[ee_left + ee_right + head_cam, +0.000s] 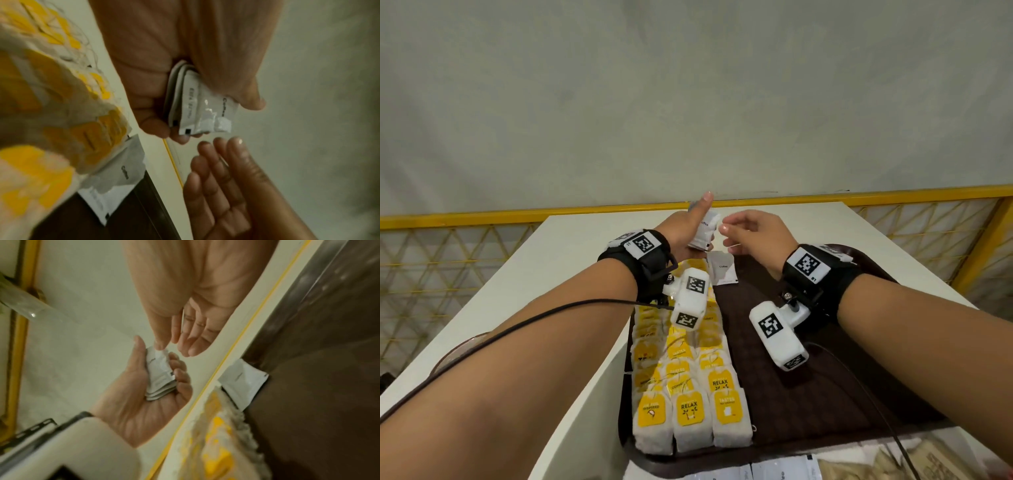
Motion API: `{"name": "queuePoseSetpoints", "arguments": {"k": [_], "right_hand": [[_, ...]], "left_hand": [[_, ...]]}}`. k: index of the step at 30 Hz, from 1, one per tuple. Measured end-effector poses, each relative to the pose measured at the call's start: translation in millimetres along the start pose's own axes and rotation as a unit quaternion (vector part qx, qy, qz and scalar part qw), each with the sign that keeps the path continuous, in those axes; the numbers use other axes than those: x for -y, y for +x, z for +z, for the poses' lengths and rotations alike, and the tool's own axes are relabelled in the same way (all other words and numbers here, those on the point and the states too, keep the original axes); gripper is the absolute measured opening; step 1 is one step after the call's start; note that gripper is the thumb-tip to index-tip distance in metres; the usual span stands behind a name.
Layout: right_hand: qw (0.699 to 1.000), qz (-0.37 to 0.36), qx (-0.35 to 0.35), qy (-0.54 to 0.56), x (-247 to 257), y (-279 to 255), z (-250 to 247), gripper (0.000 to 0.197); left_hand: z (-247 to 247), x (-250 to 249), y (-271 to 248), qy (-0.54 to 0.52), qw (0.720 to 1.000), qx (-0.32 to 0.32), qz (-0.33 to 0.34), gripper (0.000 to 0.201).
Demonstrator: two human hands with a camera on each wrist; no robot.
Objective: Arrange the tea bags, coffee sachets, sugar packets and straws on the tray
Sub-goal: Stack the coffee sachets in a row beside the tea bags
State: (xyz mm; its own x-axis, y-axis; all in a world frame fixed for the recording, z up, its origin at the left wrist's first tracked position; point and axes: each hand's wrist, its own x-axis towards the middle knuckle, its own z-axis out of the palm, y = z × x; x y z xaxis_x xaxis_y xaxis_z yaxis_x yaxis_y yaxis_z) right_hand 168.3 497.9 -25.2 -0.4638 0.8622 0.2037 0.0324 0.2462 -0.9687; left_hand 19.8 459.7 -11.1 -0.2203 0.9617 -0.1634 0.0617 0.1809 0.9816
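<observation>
Tea bags (690, 380) done: rows fill left side of tray (825, 404). One coffee sachet (722, 268) laid at far edge, beside bags. Left hand (685, 233) grips sachet stack (703, 233) above tray's far end, thumb up. Right hand (755, 236) holds nothing, fingers relaxed; thumb touches top sachet's corner. Rest of tray bare. Left: remaining sachets, sugar, straws. More packets (784, 471) wait at near edge; kind unclear. Straws not seen.

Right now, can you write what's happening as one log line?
left hand: holds coffee sachets | right hand: reaching, empty | tray: tea bags, one sachet
</observation>
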Motion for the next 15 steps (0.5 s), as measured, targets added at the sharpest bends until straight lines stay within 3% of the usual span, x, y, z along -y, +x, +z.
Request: {"name": "queuePoseSetpoints", "arguments": {"k": [4, 7, 15], "right_hand": [[0.998, 0.033, 0.0, 0.052, 10.8, -11.0, 7.0, 0.012], [0.996, 0.056, -0.014, 0.075, 14.7, -14.0, 6.9, 0.013], [0.992, 0.095, 0.04, 0.074, 27.7, -20.4, 2.9, 0.01]], "left_hand": [[7.1, 3.7, -11.9, -0.008, 1.0, 0.007, 0.015, 0.083], [12.5, 1.4, -21.1, -0.034, 0.999, 0.028, 0.024, 0.088], [18.4, -3.4, -26.9, -0.066, 0.998, -0.015, 0.011, 0.092]]}}
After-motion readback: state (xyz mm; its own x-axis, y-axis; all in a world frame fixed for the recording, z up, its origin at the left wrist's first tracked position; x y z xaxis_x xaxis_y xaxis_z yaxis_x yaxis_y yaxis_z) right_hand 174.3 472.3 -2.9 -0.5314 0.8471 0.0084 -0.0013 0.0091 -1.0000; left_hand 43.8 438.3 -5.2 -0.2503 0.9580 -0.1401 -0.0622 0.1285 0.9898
